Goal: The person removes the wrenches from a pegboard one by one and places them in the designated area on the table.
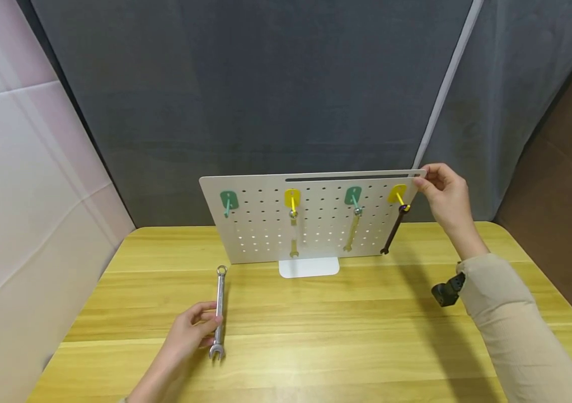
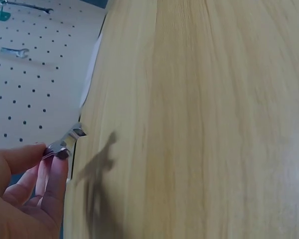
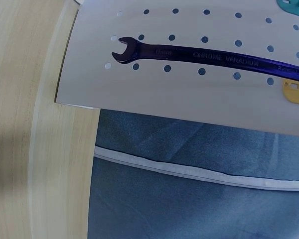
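Observation:
My left hand (image 1: 190, 330) pinches a silver combination wrench (image 1: 219, 302) between thumb and fingers, ring end away and open end toward me. In the left wrist view, the wrench's open end (image 2: 72, 135) sticks out past the fingertips. The right hand (image 1: 447, 193) grips the upper right corner of a white pegboard (image 1: 261, 184), thumb in front. From the board's right yellow hook (image 1: 398, 193) hangs a dark purple wrench (image 3: 199, 56). Two smaller wrenches hang from the middle yellow hook (image 1: 292, 196) and the right green hook (image 1: 353, 195). The left green hook (image 1: 229, 201) is bare.
The pegboard stands on a white foot (image 1: 309, 268) at the back of the wooden table (image 1: 326, 341). Behind is a dark grey curtain (image 1: 266, 84), with a white panel (image 1: 29, 168) on the left and a brown one (image 1: 563, 184) on the right.

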Demonstrator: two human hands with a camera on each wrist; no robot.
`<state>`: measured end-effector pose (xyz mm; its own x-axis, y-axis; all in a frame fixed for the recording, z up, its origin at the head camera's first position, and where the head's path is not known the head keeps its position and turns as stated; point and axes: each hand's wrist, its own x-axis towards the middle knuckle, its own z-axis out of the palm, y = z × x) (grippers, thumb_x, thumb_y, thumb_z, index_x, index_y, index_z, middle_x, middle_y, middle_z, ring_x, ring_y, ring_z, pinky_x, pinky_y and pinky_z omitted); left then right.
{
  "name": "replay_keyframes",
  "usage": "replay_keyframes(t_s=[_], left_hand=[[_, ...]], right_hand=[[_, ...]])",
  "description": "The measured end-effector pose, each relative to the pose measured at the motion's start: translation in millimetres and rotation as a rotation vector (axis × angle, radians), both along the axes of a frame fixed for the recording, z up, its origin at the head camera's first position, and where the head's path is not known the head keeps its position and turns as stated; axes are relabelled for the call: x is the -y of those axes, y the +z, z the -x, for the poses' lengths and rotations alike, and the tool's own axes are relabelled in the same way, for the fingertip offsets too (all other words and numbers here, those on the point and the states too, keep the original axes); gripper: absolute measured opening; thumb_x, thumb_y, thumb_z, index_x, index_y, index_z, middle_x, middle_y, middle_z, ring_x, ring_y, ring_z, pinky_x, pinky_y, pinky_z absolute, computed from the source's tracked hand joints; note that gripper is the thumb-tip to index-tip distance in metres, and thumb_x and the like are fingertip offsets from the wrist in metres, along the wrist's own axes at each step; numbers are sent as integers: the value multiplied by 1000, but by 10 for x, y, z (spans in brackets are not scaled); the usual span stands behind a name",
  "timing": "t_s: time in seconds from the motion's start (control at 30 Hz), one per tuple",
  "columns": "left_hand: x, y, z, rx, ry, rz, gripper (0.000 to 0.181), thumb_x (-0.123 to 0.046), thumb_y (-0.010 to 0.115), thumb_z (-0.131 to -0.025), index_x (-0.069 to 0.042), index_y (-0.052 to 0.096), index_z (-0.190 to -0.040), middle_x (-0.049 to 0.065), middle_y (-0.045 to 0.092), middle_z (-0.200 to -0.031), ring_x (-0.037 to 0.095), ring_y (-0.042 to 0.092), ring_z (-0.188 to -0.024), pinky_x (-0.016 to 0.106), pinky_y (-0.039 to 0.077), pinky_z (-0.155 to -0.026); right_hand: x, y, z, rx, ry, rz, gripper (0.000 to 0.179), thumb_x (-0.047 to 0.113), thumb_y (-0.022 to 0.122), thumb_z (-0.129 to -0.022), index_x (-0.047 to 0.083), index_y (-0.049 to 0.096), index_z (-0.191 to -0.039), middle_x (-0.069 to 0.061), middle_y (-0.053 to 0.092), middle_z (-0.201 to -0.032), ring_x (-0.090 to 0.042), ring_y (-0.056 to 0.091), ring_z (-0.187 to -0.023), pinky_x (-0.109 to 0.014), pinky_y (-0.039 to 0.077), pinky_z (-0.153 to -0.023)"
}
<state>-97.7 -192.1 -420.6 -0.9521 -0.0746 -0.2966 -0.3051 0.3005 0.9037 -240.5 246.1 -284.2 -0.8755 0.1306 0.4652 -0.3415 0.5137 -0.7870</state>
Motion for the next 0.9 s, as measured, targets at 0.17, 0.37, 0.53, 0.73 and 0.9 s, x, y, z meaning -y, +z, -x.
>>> replay_keyframes(t_s=[0.17, 0.37, 0.53, 0.73, 0.9], left_hand=[[52, -39, 19, 11, -22, 30, 48, -5, 60, -90, 6, 45, -134, 20, 62, -115, 15, 63, -86, 26, 59, -72], [94, -81, 28, 21, -26, 55, 50, -1, 60, -88, 6, 44, -135, 22, 60, -119, 17, 63, -89, 32, 58, -77], [113, -104, 31, 38, -21, 51, 52, 1, 59, -87, 7, 43, -136, 22, 59, -120, 16, 62, -90, 30, 58, -76], [115, -110, 30, 51, -18, 45, 51, 0, 59, -87, 9, 43, -135, 23, 58, -120, 16, 61, -89, 29, 57, -76], [113, -122, 31, 61, -16, 43, 51, 1, 59, -87, 10, 43, -134, 23, 59, -120, 15, 62, -87, 28, 58, -74]], right_hand=[[-11, -13, 10, 8, -5, 3, 9, 13, 61, -91, 19, 56, -93, 22, 51, -84, 5, 51, -79, 0, 46, -72], [1, -17, 19, -9, 2, 19, 12, 12, 62, -91, 21, 55, -91, 22, 52, -83, 6, 53, -78, 0, 47, -72], [-1, -17, 18, -2, 2, 21, 13, 12, 62, -91, 22, 55, -91, 22, 52, -83, 6, 52, -78, 0, 47, -72], [5, -11, 15, -11, -1, 23, 12, 12, 62, -91, 21, 55, -91, 22, 53, -83, 7, 53, -79, 0, 47, -73], [7, -4, 4, -4, 2, 26, 10, 12, 63, -91, 20, 56, -92, 22, 53, -84, 7, 53, -79, 1, 47, -73]])
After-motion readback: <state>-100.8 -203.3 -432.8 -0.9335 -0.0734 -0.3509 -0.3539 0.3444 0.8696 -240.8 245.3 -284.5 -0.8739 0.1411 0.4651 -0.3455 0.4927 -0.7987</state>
